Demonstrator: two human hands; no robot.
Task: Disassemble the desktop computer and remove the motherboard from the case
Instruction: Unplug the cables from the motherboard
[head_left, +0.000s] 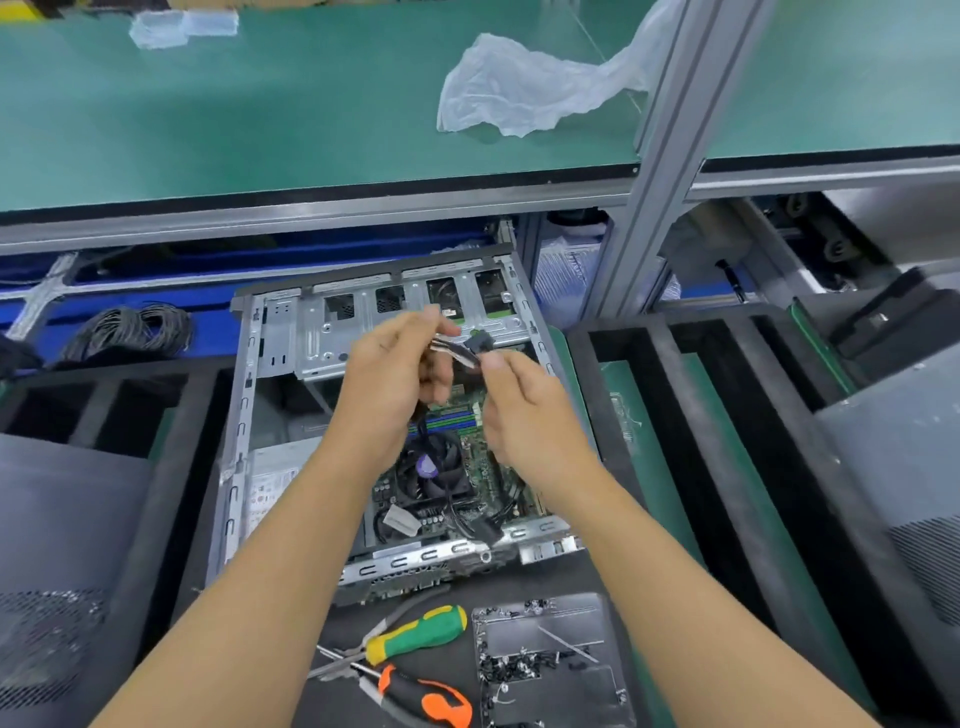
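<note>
An open metal computer case (244, 415) lies on the bench in front of me, its side panel off. The green motherboard (488, 483) sits inside with a black CPU fan (434, 473) on it. Above the case, my left hand (389, 384) pinches a bundle of wires (452, 351), and my right hand (524, 410) grips the black connector (480, 344) at the end of that bundle. Black cables run from the bundle down over the fan to another plug (491, 530) by the case's near edge. The drive cage (332, 332) fills the far end of the case.
A green-yellow screwdriver (421, 631), pliers with orange-black handles (415, 693) and a tray of several screws (545, 660) lie near me. Black foam trays (675, 364) flank the case. A clear plastic bag (519, 88) lies on the green shelf (260, 119) behind, beside an aluminium post (660, 156). Coiled black cable (130, 327) sits at left.
</note>
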